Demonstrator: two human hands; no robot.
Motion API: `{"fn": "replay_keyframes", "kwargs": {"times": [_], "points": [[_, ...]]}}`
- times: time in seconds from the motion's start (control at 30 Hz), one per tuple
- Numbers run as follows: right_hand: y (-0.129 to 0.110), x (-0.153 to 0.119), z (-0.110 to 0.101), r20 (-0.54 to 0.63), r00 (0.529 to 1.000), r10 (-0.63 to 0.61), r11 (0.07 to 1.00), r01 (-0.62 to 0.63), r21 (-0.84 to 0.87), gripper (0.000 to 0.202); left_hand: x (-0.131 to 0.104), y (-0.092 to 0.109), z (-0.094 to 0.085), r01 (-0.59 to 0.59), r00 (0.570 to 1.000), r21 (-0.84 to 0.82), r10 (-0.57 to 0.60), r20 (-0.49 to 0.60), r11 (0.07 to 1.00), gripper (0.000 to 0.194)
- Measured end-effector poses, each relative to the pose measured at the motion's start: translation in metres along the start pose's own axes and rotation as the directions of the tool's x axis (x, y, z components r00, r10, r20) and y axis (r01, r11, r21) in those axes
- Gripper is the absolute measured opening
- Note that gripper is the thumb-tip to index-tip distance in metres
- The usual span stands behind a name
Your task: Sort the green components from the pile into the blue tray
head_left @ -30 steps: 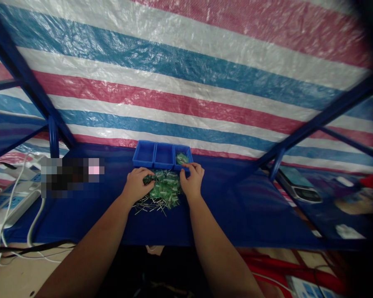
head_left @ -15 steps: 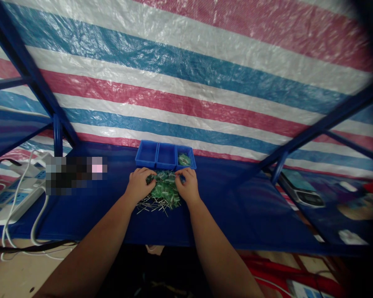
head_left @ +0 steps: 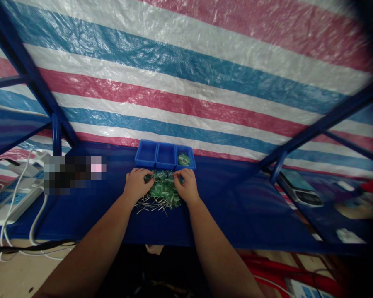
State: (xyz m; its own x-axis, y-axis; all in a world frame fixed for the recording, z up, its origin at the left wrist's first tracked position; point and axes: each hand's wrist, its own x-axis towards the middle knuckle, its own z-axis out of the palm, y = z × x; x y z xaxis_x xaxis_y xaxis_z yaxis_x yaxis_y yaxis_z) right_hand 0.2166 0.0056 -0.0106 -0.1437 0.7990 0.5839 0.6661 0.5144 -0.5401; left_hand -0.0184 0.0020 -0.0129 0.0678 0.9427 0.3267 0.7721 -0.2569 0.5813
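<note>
White power strips (head_left: 15, 203) and looping white cables (head_left: 35, 223) are seen at the far left, beside a pixelated patch (head_left: 70, 176) by which part of the blue tabletop (head_left: 93, 215) is hidden. Near the middle, dark green pieces (head_left: 147, 178) are held by the left hand (head_left: 139, 184), its thumb and fingers curled narrowly around them. Three joined blue trays are set in a row just beyond the hands: the left tray (head_left: 146, 153) and the middle tray (head_left: 166, 155) are empty, while some pale green pieces (head_left: 183, 159) are held in the right tray (head_left: 190, 154). Between the hands, a pile of green pieces (head_left: 165, 191) is heaped on the tabletop, with thin silvery pins (head_left: 151, 203) spread along its near edge. The pile's right side is touched by the right hand (head_left: 186, 185); its thumb and forefinger are brought near each other, but whether anything is gripped cannot be told. Well to the right, past a blue frame bar (head_left: 278, 167), what is probably a digital scale (head_left: 303, 191) is seen, with a crumpled white item (head_left: 349, 236) nearer the front. Behind everything, a sheet (head_left: 174, 105) striped in red, white and blue is stretched.
</note>
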Motion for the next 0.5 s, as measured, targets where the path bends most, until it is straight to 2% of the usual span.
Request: {"fn": "replay_keyframes", "kwargs": {"times": [0.33, 0.5], "points": [[0.0007, 0.0011, -0.0008, -0.007, 1.0, -0.016, 1.0, 0.016, 0.019, 0.011, 0.0015, -0.0009, -0.0009, 0.021, 0.999, -0.009, -0.021, 0.037, 1.0, 0.008], [-0.0003, 0.0014, -0.0016, -0.016, 1.0, -0.022, 0.999, 0.023, 0.03, 0.011, 0.003, -0.001, -0.0016, -0.006, 1.0, 0.002, 0.006, -0.016, 1.0, 0.01]]}}
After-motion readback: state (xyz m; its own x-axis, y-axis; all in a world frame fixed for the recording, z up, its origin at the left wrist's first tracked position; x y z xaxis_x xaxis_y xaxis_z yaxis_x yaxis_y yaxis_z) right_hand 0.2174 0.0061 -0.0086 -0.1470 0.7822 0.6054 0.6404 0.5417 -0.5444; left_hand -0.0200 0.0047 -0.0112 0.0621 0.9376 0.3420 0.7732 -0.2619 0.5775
